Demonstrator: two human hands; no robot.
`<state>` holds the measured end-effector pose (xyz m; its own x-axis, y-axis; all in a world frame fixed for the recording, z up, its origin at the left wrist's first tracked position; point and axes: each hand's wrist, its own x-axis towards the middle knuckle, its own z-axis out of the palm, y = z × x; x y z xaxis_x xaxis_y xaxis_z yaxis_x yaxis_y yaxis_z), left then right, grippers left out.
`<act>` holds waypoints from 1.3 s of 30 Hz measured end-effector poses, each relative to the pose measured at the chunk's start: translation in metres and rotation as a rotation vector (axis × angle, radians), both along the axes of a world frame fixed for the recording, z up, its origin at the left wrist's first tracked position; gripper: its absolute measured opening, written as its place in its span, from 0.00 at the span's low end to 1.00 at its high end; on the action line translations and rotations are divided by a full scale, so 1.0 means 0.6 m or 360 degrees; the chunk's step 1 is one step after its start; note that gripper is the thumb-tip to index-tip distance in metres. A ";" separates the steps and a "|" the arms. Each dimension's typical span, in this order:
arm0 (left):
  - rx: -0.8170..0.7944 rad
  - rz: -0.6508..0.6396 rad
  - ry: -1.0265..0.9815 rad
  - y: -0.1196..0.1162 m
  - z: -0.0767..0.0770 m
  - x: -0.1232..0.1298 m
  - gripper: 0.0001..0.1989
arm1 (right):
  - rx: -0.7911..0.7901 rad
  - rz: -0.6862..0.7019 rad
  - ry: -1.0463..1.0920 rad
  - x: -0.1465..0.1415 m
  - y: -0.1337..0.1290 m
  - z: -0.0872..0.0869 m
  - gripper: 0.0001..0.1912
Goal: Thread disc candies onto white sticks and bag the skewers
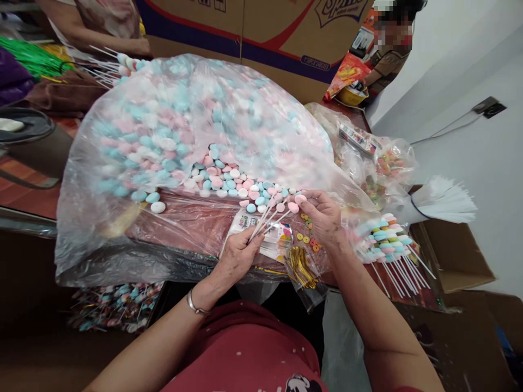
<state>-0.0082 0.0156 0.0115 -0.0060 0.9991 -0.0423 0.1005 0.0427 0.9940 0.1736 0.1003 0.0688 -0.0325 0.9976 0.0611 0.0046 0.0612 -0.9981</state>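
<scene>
My left hand [239, 253] is closed around several white sticks [266, 218] that fan out to the upper right. Pink candies [293, 207] sit at the tips of some sticks. With fingers pinched, my right hand [324, 215] holds a pink candy [300, 200] close beside the stick tips. Behind both hands, loose pink, blue and white candies [232, 182] spill out of a big clear plastic bag [261, 120]. Below the right hand lie small ring-shaped candies [303, 238] and a packet of gold twist ties [302, 267]. Printed white packaging [275, 239] lies under the sticks.
Finished candy skewers [388, 239] lie at the right, near a bundle of white sticks [443, 201]. A large cardboard box [261, 32] stands behind the bag. A dark mug-like container [32, 144] is at left. Two other people are at the far side. A box of wrapped candies [118, 307] sits below.
</scene>
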 end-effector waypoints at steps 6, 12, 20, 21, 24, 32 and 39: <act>-0.0017 -0.0032 0.0031 0.000 -0.001 -0.001 0.14 | 0.0066 0.0128 -0.0199 0.010 -0.003 -0.006 0.18; 0.0000 -0.0039 0.0027 0.002 -0.002 -0.001 0.13 | 0.0248 0.0168 -0.0431 0.021 -0.005 -0.015 0.13; 0.0018 -0.0042 0.0000 -0.001 -0.004 -0.001 0.13 | 0.0167 0.0153 -0.0461 0.019 -0.010 -0.040 0.15; 0.0027 -0.0033 0.0021 -0.001 -0.004 -0.001 0.14 | 0.0152 0.0139 -0.0412 0.018 -0.011 -0.045 0.16; 0.0066 -0.0030 0.0086 -0.001 -0.001 -0.001 0.14 | 0.0175 0.0099 -0.0362 0.012 -0.014 -0.056 0.16; 0.0054 -0.0041 0.0063 -0.002 0.000 0.001 0.14 | 0.0543 0.0007 -0.0742 0.007 -0.023 -0.048 0.13; 0.0035 -0.0070 0.0031 -0.001 -0.005 0.000 0.15 | 0.0688 0.0077 -0.0983 0.005 -0.028 -0.041 0.13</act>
